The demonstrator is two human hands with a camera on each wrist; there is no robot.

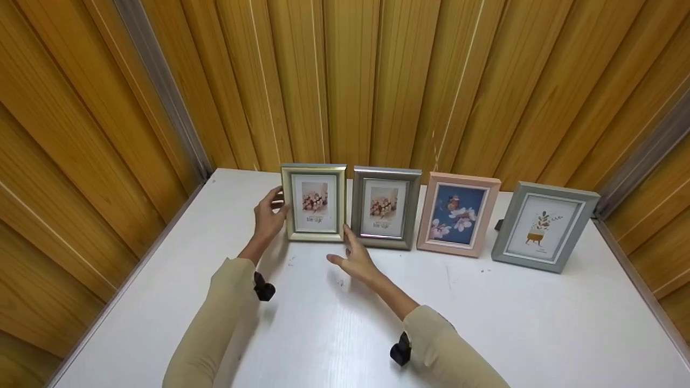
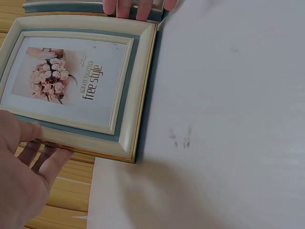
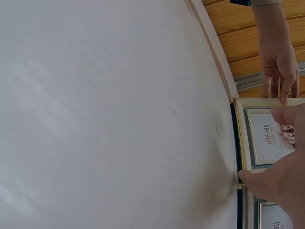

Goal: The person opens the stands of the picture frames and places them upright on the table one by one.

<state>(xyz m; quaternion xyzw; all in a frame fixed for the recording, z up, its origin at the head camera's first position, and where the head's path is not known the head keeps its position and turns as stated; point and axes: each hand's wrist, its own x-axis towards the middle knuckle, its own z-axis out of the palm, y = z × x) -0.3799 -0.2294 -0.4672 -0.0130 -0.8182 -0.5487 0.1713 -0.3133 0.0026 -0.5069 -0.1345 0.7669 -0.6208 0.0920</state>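
A cream-and-gold picture frame (image 1: pixel 314 236) with a rose photo stands upright at the left end of a row. My left hand (image 1: pixel 268 214) grips its left edge, thumb toward the front and fingers around the side, as the left wrist view also shows on the cream frame (image 2: pixel 138 95). My right hand (image 1: pixel 358 262) touches the lower right corner of that frame with extended fingers, its thumb held apart in front. Close beside, to the right, stands a grey-brown picture frame (image 1: pixel 386 243) with a similar photo. In the right wrist view the right hand (image 3: pixel 281 176) partly covers the cream frame.
A pink picture frame (image 1: pixel 453 249) with a blossom picture and a grey-green picture frame (image 1: pixel 531 263) with a plant drawing continue the row rightward. All stand on a white table (image 1: pixel 334 334). Wood-patterned panels (image 1: pixel 345 81) rise behind and at both sides.
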